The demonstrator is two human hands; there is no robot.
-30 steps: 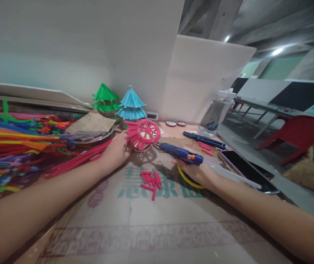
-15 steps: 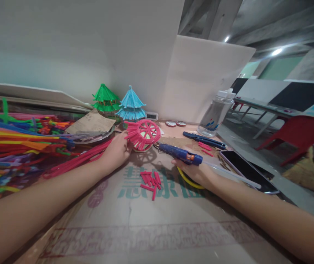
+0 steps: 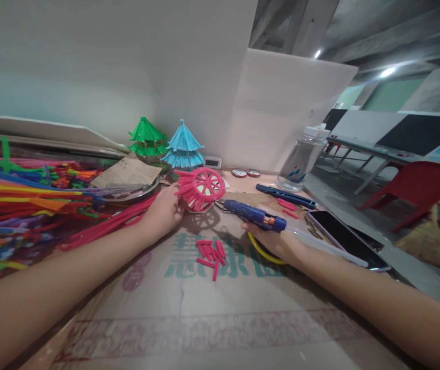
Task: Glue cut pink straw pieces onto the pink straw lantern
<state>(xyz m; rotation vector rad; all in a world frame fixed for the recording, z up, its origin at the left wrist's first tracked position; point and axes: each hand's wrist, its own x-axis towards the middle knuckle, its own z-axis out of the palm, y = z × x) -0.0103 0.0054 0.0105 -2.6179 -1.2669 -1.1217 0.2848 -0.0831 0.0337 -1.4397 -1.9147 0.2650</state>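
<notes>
Multicoloured stems (image 3: 23, 195), heaped; long pink stems (image 3: 108, 226) beside the left forearm. Left hand (image 3: 168, 208): fingers closed on the fringed edge of one pink spoked piece (image 3: 195, 186), tilted, raised above the cardboard; best gripped steadily, fingertips clear of the nozzle. Short pink pieces (image 3: 209, 251), loose, nearer the wearer. Glue gun (image 3: 252, 214), nozzle at the piece's right rim, contact unclear; small, sparing dabs advisable. Right hand (image 3: 273, 241): wrapped round its handle. Utility knife (image 3: 285, 196) and phone (image 3: 345, 239), likely to crowd rightward swings.
</notes>
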